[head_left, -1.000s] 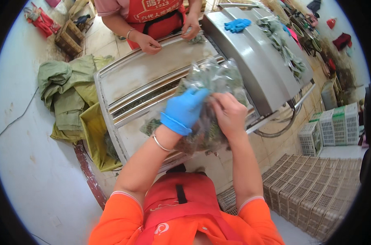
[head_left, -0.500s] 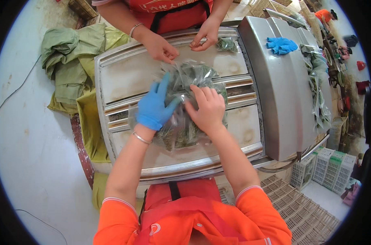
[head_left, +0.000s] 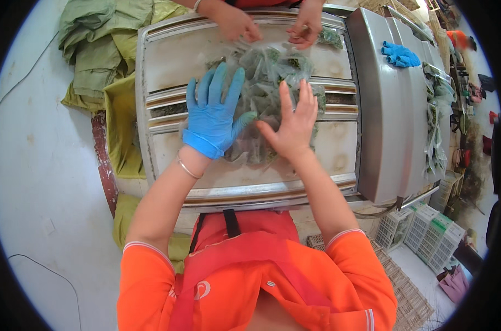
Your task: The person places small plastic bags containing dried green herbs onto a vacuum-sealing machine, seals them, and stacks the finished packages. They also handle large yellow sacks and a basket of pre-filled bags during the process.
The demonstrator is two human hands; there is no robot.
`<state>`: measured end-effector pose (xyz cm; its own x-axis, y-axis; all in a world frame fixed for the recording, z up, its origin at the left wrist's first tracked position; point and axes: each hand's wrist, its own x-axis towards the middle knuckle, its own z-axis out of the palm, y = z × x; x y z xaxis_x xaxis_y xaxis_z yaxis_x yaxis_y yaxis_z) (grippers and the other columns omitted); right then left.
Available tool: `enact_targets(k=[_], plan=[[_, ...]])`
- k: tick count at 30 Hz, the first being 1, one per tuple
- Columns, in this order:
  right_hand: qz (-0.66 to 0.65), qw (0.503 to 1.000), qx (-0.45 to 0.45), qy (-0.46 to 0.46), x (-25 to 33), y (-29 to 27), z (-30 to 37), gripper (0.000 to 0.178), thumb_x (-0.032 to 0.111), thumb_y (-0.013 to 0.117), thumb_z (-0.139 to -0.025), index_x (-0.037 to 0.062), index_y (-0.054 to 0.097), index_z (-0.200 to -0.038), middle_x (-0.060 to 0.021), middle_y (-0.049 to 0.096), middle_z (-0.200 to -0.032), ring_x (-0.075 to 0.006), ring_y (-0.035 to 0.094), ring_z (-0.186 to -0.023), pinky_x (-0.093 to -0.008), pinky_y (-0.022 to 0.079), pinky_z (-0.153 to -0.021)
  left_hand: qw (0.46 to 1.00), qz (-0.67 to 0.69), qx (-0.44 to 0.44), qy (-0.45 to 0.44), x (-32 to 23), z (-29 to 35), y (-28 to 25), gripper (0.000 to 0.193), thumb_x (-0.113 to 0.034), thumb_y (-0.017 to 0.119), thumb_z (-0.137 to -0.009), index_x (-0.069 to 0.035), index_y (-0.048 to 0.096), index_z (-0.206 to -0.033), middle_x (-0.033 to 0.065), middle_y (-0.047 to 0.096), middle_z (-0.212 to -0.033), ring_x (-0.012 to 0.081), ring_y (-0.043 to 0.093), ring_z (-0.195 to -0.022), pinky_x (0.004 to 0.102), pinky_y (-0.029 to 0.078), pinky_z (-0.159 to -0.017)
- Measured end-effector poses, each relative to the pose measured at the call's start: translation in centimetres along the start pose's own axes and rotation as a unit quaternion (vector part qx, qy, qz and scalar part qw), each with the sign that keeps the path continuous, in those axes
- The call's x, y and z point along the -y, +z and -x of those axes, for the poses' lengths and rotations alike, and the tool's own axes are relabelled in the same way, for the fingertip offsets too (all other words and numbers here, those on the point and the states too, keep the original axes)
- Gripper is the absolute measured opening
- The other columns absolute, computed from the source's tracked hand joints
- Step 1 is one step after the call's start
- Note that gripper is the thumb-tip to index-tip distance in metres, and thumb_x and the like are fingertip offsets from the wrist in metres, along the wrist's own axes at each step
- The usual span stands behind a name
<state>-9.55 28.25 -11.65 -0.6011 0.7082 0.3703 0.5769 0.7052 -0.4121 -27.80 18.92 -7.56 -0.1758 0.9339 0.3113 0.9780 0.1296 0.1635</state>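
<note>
Several clear plastic bags of dark green leafy stuff (head_left: pixel 264 71) lie in a pile on the white-topped metal machine bed (head_left: pixel 168 60). My left hand (head_left: pixel 211 116), in a blue glove with greenish fingertips, spreads flat at the pile's left side. Bare, with thumb and fingers apart, my right hand (head_left: pixel 294 124) is at the right side of the same bags. Neither hand grips anything. Beyond the pile are a co-worker's left hand (head_left: pixel 307 27) and right hand (head_left: pixel 238 23), fingers curled. A smaller filled bag (head_left: pixel 330 37) lies at the far right of the bed.
A grey metal housing (head_left: pixel 380 110) flanks the bed on the right, with a blue glove (head_left: pixel 399 54) on top. More filled bags (head_left: pixel 437 121) hang past it. Green-yellow sacks (head_left: pixel 93 71) are heaped at the left. White plastic crates (head_left: pixel 427 229) stand on the floor at the lower right.
My hands have flattened and their fingers have spread over the bags. The whole scene has shifted in the view, with the machine bed higher and slightly to the right.
</note>
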Motion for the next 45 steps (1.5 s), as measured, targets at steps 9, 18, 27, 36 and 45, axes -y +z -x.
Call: enact_targets(k=[9, 18, 27, 36, 45], plan=[[-0.214, 0.975, 0.026, -0.046, 12.1, -6.9, 2.3, 0.021, 0.013, 0.076, -0.077, 0.0070, 0.070, -0.096, -0.0092, 0.070, -0.090, -0.0289, 0.068, -0.085, -0.0365, 0.054, -0.075, 0.767, 0.567, -0.078, -0.292, 4.4, 11.3, -8.0, 0.026, -0.012, 0.053, -0.099, -0.001, 0.063, -0.120, 0.0080, 0.066, -0.107, 0.0175, 0.063, -0.095, 0.0288, 0.048, -0.087], [0.065, 0.992, -0.020, -0.102, 17.0, 3.3, -0.9, 0.015, 0.011, 0.071, -0.072, 0.0109, 0.065, -0.086, -0.0031, 0.052, -0.094, -0.0253, 0.053, -0.088, -0.0380, 0.042, -0.070, 0.508, 0.726, 0.099, -0.454, 6.2, 18.4, -6.7, 0.029, -0.024, 0.056, -0.099, -0.001, 0.066, -0.114, 0.0076, 0.068, -0.097, 0.0169, 0.065, -0.087, 0.0294, 0.051, -0.080], [-0.158, 0.972, 0.130, -0.115, 21.4, -0.5, 9.8, 0.014, 0.007, 0.069, -0.074, 0.0096, 0.062, -0.086, -0.0077, 0.058, -0.092, -0.0268, 0.057, -0.084, -0.0382, 0.044, -0.072, 0.369, 0.734, 0.190, -0.538, 7.4, 22.3, -2.2, 0.020, -0.025, 0.065, -0.095, -0.010, 0.058, -0.107, 0.0058, 0.065, -0.102, 0.0221, 0.066, -0.089, 0.0346, 0.056, -0.077], [-0.506, 0.648, 0.295, 0.487, 16.5, 3.3, 9.6, 0.025, 0.005, 0.071, -0.086, 0.0054, 0.052, -0.103, -0.0045, 0.065, -0.080, -0.0123, 0.061, -0.067, -0.0262, 0.048, -0.055, 0.483, 0.679, 0.263, -0.486, 9.8, 22.1, -3.8, 0.037, -0.013, 0.070, -0.088, -0.007, 0.055, -0.121, 0.0054, 0.066, -0.086, 0.0155, 0.066, -0.070, 0.0274, 0.054, -0.062], [-0.165, 0.909, 0.367, 0.113, 18.5, 5.7, 10.6, 0.028, 0.008, 0.073, -0.075, 0.0058, 0.054, -0.096, -0.0090, 0.065, -0.071, -0.0302, 0.065, -0.069, -0.0388, 0.050, -0.063, 0.891, 0.209, 0.330, -0.233, 10.2, 23.8, -5.2, 0.055, -0.019, 0.073, -0.083, -0.012, 0.049, -0.133, 0.0097, 0.066, -0.071, 0.0270, 0.064, -0.061, 0.0399, 0.051, -0.057]])
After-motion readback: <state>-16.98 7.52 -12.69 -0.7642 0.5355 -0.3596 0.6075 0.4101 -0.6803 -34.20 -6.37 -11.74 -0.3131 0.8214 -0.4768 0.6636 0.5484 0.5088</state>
